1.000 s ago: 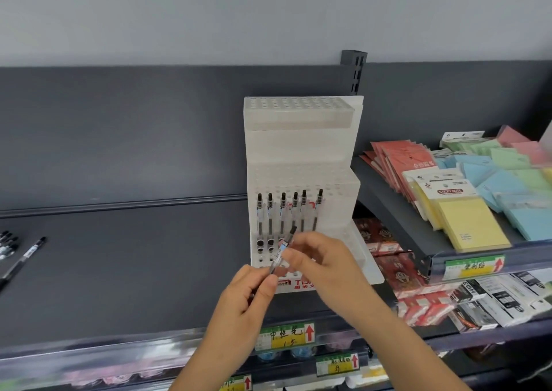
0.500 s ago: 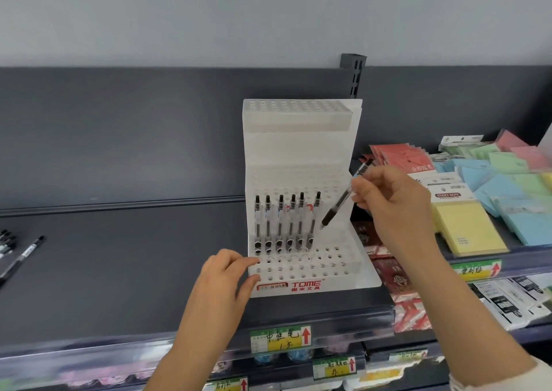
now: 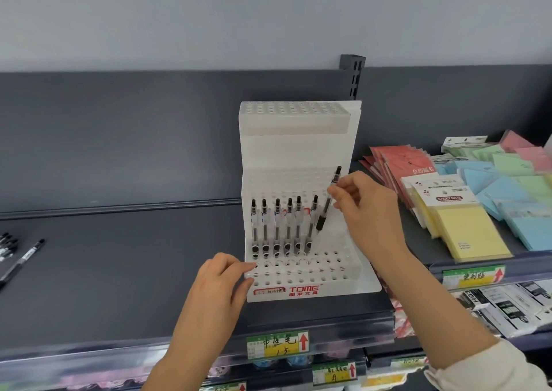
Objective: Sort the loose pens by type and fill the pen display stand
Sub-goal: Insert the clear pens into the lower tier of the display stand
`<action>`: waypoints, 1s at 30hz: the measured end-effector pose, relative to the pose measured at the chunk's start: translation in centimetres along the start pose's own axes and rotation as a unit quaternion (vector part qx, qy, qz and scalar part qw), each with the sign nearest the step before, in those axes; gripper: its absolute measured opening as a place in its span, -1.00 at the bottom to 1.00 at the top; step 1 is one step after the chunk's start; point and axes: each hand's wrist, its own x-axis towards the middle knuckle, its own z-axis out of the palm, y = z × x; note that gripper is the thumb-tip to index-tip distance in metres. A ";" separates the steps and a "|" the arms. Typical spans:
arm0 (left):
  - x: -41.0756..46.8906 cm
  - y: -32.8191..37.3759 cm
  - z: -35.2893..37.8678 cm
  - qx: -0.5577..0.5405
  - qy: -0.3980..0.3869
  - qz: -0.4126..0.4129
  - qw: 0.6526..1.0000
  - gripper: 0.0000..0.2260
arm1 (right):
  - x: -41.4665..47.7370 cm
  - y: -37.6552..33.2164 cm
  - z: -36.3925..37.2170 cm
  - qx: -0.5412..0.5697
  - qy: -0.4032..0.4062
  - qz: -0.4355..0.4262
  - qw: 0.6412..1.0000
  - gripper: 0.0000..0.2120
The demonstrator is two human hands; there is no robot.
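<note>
A white pen display stand (image 3: 298, 151) marked TOME sits on a dark grey shelf (image 3: 119, 271), its stepped tiers full of small holes. Six pens (image 3: 288, 226) stand upright side by side in the back row of the stand's lowest tier, starting from its left end, black ends up.

The right grip (image 3: 367, 208) is closed on a seventh pen (image 3: 328, 202), pinching its clear upper barrel between thumb and fingertips. This pen is tilted, its top leaning away to the right and its dark lower end pointing down just to the right of the sixth standing pen. Its tip hangs above the holes of that same row, and whether it has entered one cannot be told.

The left grip (image 3: 221, 283) holds the stand's front left corner: curled fingers lie on the lowest step's edge and the thumb presses the front face beside the red label.

Well to the left of the stand, at the picture's edge, loose black pens (image 3: 21, 262) lie flat on the shelf. To the stand's right, packs of coloured sticky notes (image 3: 472, 229) lie on a neighbouring sloped shelf. Below the stand, a yellow and green price tag (image 3: 277, 344) is fixed to the shelf's front rail.
</note>
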 end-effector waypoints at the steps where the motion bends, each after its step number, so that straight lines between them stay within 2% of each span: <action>1: 0.0 0.0 0.0 0.001 0.002 -0.001 1.000 -0.78 | 0.0 0.1 0.1 0.002 -0.001 0.000 1.000 -0.89; 9: -0.1 0.1 0.3 0.012 0.012 0.002 1.000 -0.79 | 0.1 0.9 0.1 -0.005 -0.008 -0.008 1.000 -0.89; 15: 0.1 0.2 0.1 0.027 0.003 -0.003 1.000 -0.79 | -0.9 2.7 1.5 -0.065 -0.115 0.021 0.991 -0.86; 23: -0.1 0.1 0.4 0.036 -0.003 -0.006 0.999 -0.80 | -1.2 3.0 1.2 -0.055 -0.122 0.030 0.991 -0.85; 27: -0.3 -0.1 0.2 0.029 -0.018 -0.005 0.999 -0.77 | -2.1 3.2 -0.1 -0.026 -0.068 0.037 0.997 -0.87; 30: -0.5 -0.1 -1.0 0.043 -0.030 0.015 0.999 -0.77 | -2.6 2.4 -0.9 0.009 -0.042 0.003 0.999 -0.95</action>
